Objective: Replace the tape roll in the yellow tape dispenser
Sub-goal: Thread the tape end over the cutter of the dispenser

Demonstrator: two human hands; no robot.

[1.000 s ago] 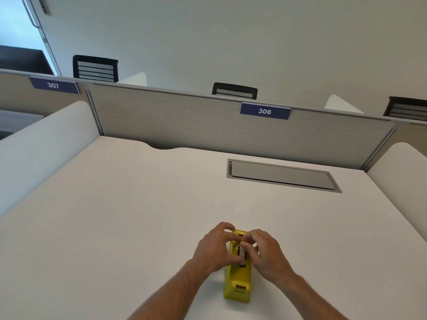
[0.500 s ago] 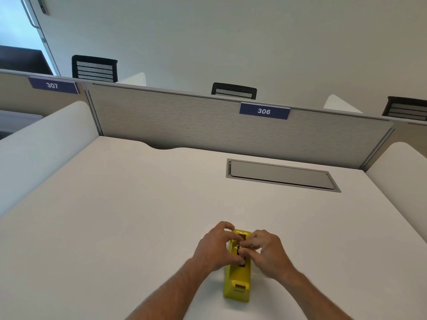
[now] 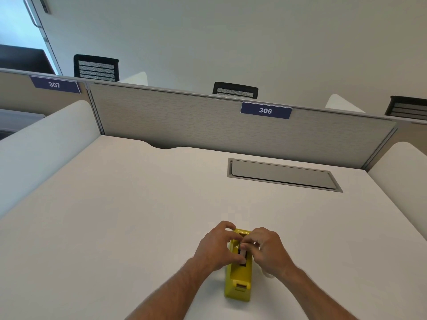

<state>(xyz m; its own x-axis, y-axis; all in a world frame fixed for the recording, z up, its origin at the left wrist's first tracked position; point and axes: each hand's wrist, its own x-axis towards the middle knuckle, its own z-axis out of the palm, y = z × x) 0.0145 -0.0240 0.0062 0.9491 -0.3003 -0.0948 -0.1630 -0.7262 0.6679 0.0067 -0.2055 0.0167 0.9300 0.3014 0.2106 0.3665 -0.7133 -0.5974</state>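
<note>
- While both of my bare arms reach forward over the white desk top [image 3: 115, 227], my hands meet over the yellow plastic tape dispenser [image 3: 238, 282], which stands near the desk's near edge, a little right of centre, with its cutter end toward me.
- My left hand [image 3: 216, 247] curls around the dispenser's left side, fingers bent over its far top corner and thumb lying along the open well in the top.
- My right hand [image 3: 265, 250] curls in from the right, its fingertips pinching a pale, whitish tape roll [image 3: 243, 256] that sits in that dark well; only a narrow strip of the roll shows between my fingers.
- Whether the roll is fully seated or partly lifted, I cannot tell, since my fingers cover most of it.
- Something small and pale lies on the desk just beside my right wrist; what it is I cannot make out.
- Farther back, well apart from the dispenser, a grey rectangular cable hatch [image 3: 282, 175] is set flush into the desk.
- Behind it stands a grey fabric partition panel [image 3: 184, 125] carrying a blue number plate reading 306 [image 3: 265, 110]; another blue plate reading 307 [image 3: 55, 84] sits on the panel to the left.
- Black mesh chair backs [image 3: 96, 68] rise beyond the partition.
</note>
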